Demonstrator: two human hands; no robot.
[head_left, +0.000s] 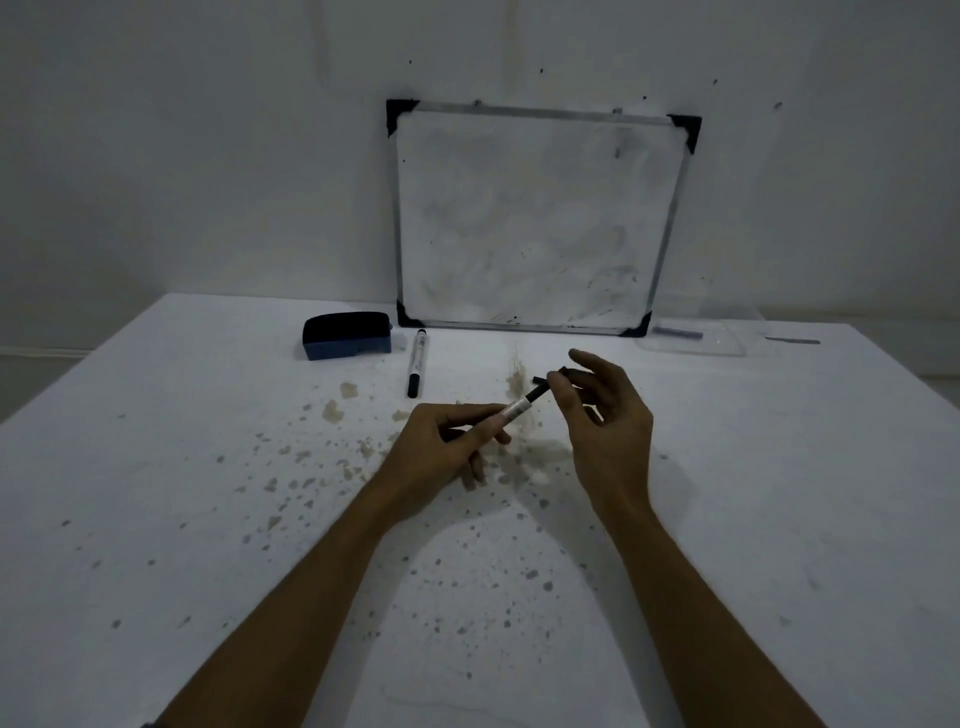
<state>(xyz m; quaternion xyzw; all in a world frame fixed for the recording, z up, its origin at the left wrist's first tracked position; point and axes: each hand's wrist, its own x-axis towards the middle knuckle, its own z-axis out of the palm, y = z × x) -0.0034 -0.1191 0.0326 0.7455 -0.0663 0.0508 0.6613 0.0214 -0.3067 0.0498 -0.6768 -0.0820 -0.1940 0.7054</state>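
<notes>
Uncapping is the step I read here: the left hand (442, 446) grips the marker (517, 409) above the middle of the bench (208, 467), the right hand (608, 421) pinches what looks like its cap (543, 382), and next comes a straight pull apart.

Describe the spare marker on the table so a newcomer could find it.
Find the whiteboard leaning on the wall. Below its lower left corner, right of the eraser, lies the marker. Unlike the held marker, it lies flat, untouched.
</notes>
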